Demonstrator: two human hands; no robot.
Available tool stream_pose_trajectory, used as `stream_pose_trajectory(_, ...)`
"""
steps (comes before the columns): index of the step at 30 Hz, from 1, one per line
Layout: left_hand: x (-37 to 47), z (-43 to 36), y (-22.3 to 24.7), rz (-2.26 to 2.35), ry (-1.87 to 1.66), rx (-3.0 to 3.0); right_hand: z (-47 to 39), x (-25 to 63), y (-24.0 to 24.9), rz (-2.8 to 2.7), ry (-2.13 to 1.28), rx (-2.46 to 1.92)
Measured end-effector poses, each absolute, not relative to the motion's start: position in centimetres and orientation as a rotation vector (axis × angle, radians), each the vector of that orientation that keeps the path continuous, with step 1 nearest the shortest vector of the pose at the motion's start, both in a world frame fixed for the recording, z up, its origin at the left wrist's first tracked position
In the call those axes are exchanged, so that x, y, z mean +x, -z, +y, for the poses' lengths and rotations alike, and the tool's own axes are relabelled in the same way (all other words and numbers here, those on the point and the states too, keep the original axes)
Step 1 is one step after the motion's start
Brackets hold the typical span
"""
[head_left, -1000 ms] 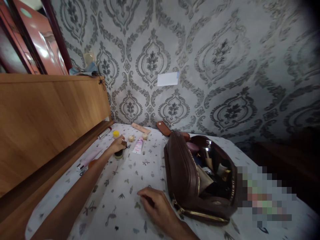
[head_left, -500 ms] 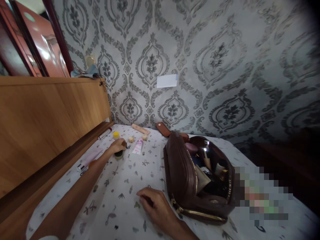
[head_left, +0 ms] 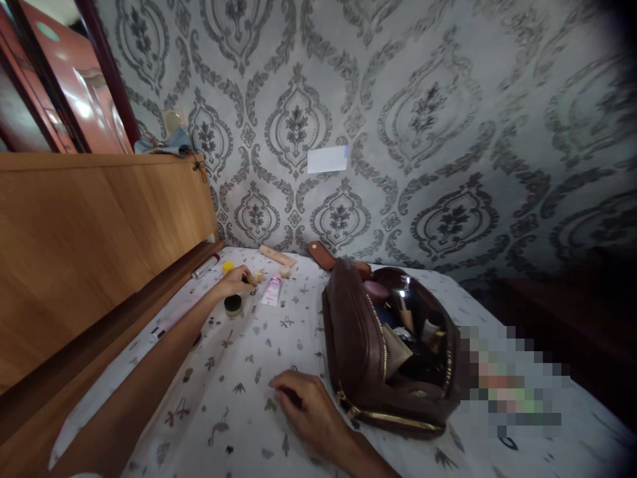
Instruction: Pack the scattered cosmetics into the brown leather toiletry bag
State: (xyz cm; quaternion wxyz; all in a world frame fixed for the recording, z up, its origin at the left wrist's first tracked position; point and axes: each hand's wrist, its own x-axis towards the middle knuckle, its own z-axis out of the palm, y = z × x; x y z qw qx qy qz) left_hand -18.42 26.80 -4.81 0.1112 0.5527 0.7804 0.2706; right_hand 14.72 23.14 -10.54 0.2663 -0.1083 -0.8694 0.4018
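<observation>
While hands (head_left: pixel 237 281) (head_left: pixel 312 408) curl, a leathery bag (head_left: pixel 352 338) (round jar (head_left: pixel 233 307) apart) gapes.

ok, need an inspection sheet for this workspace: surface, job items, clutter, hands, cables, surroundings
Surface: white printed cloth, lightly creased.
Job's things: small brownish item, mostly hidden; dark-topped round jar, upright; brown bag, unzipped, with assorted items inside.
Clutter: yellow-topped container, pink-and-white tube, peach box; a pixelated patch right of the bag can't be read.
Hands: left hand has its fingers on the brownish item; right hand is loosely curled beside the bag, nothing seen in it.
Cables: power cables, nothing seen; thin dark cord at the wooden board's far corner.
Surroundings: patterned wall with white paper.
</observation>
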Motion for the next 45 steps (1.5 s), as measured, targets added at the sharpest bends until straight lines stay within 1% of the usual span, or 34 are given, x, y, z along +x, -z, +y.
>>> stream_pose_trajectory(9,-16.4,26.4,3.9,2.267,-0.289,1.826,23.0,14.7,10.2,-2.354,-1.089,-0.294)
stream_pose_trajectory(14,-17.2,27.6,3.2,2.277,-0.153,1.827,23.1,14.7,10.4,-2.379,-1.093,-0.333)
stream_pose_trajectory(19,-18.2,30.1,3.0,2.397,-0.201,1.905,23.1,14.7,10.6,-2.357,-1.088,-0.318)
stream_pose_trajectory(27,-18.2,32.4,6.1,2.339,-0.128,1.952,23.4,14.6,11.4,-2.341,-1.100,-0.313)
stream_pose_trajectory(32,-20.5,31.8,6.1,2.328,-0.301,1.848,23.5,14.6,11.6,-2.346,-1.097,-0.323)
stream_pose_trajectory(38,-21.7,30.0,7.1,2.141,-0.597,1.728,23.5,14.6,11.6,-2.331,-1.084,-0.317)
stream_pose_trajectory(41,-21.7,29.2,7.4,2.055,-0.651,1.682,23.4,14.6,11.9,-2.332,-1.074,-0.315)
stream_pose_trajectory(45,-21.7,28.8,6.6,2.041,-0.634,1.667,23.5,14.6,11.9,-2.334,-1.093,-0.306)
